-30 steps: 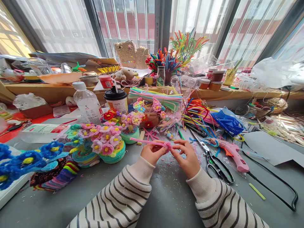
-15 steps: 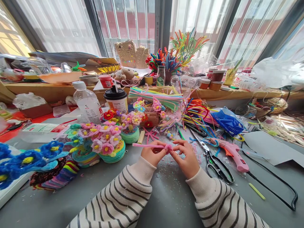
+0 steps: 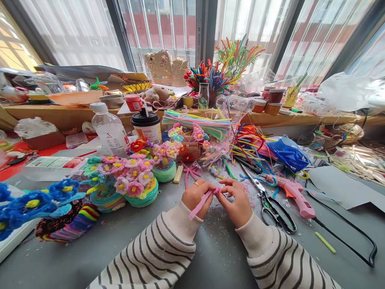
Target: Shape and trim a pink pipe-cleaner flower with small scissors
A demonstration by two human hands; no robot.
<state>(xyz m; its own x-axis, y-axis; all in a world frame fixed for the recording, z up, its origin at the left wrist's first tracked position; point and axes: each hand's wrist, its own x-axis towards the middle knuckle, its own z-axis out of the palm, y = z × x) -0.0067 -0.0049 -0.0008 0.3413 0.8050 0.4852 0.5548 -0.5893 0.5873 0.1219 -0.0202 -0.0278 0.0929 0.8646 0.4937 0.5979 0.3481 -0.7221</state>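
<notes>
Both hands meet over the middle of the grey table, pinching a pink pipe cleaner (image 3: 199,205). My left hand (image 3: 196,197) is closed on it, and its free end hangs down across the back of that hand toward the wrist. My right hand (image 3: 237,202) pinches the curled pink end between thumb and fingertips; the curl is partly hidden by the fingers. Left of my hands stand pipe-cleaner flowers (image 3: 135,170) in round coiled pots (image 3: 144,196). Scissors (image 3: 269,204) lie open to the right, beside a pink glue gun (image 3: 296,196).
Bundled pastel pipe cleaners (image 3: 197,125) lie behind my hands, near a lidded cup (image 3: 148,126) and a plastic bottle (image 3: 110,130). A black cord (image 3: 345,241) loops at the right. A glue stick (image 3: 325,242) lies near it. Jars (image 3: 275,96) line the window ledge.
The pipe cleaner's free end has swung from pointing left to hanging down toward me over my left hand. My left hand has turned and shifted slightly right; my right hand stays nearly in place.
</notes>
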